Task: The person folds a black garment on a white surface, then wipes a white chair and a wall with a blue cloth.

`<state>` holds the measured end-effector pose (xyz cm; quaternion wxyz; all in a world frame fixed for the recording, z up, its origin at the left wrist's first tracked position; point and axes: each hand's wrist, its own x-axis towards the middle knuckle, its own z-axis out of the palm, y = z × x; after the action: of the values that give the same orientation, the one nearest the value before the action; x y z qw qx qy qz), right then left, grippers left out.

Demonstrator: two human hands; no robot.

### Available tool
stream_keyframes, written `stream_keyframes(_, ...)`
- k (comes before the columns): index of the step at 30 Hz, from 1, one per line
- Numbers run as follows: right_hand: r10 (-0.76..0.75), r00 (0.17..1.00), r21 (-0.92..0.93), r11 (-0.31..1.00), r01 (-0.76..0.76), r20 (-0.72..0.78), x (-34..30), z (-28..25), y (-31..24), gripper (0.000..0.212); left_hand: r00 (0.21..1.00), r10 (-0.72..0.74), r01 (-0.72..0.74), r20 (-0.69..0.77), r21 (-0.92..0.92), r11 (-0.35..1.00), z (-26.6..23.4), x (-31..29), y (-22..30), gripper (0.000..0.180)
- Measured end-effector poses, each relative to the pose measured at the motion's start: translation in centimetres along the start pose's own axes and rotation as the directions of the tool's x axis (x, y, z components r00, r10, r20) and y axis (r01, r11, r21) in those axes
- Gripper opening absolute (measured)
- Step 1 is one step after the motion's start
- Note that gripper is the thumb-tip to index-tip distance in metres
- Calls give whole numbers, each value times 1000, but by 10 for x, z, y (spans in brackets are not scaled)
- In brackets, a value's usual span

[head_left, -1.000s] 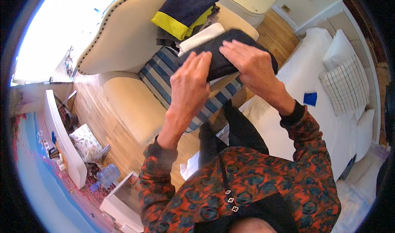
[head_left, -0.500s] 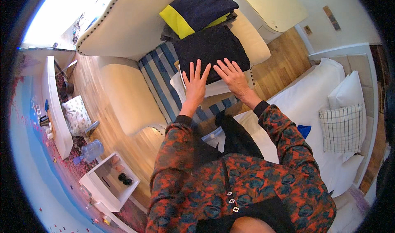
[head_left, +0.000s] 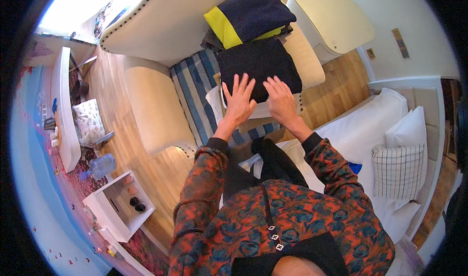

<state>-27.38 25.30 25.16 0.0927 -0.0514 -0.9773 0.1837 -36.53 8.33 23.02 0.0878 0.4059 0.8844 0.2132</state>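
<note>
Grip unclenched, your left hand (head_left: 239,103) and right hand (head_left: 282,103) rest, fingers apart, along the near edge of the folded black cloth (head_left: 258,61) over the chair's (head_left: 152,100) right side, apparently smoothing it, which next calls for light, even pressure.

**Garment (head_left: 261,61) on Armchair (head_left: 151,98), Bed (head_left: 341,125) at R**

L hand (head_left: 239,103) and R hand (head_left: 282,103) on garment's near part, clothes pile (head_left: 256,12) just behind. Cabinet (head_left: 336,17) stands back R, beyond chair. Cushion (head_left: 399,171) on bed. Far L: jug (head_left: 103,166) behind drawer (head_left: 106,203) w/ sunglasses (head_left: 138,204) inside.
</note>
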Motion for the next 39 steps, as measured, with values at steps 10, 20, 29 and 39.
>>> stream_keyframes(10, -8, 999, -146, 989, 2, -35, 18, 46, 10, 63, 1000, 29, -28, -4, 109, 994, 29, 22, -12, 75)
stream_keyframes(20, 50, 996, -46, 997, -54, -69, 15, 37, 9, 64, 998, 55, -56, 10, 124, 991, 22, 30, -13, 76)
stream_keyframes(29, 84, 981, -44, 995, -93, -174, 14, 51, 7, 56, 987, 73, -93, 143, 138, 986, 28, 32, -32, 87)
stream_keyframes(39, 202, 948, 72, 979, -190, -245, -1, 57, -11, 52, 990, 101, -123, 101, 235, 964, 27, 30, -31, 81)
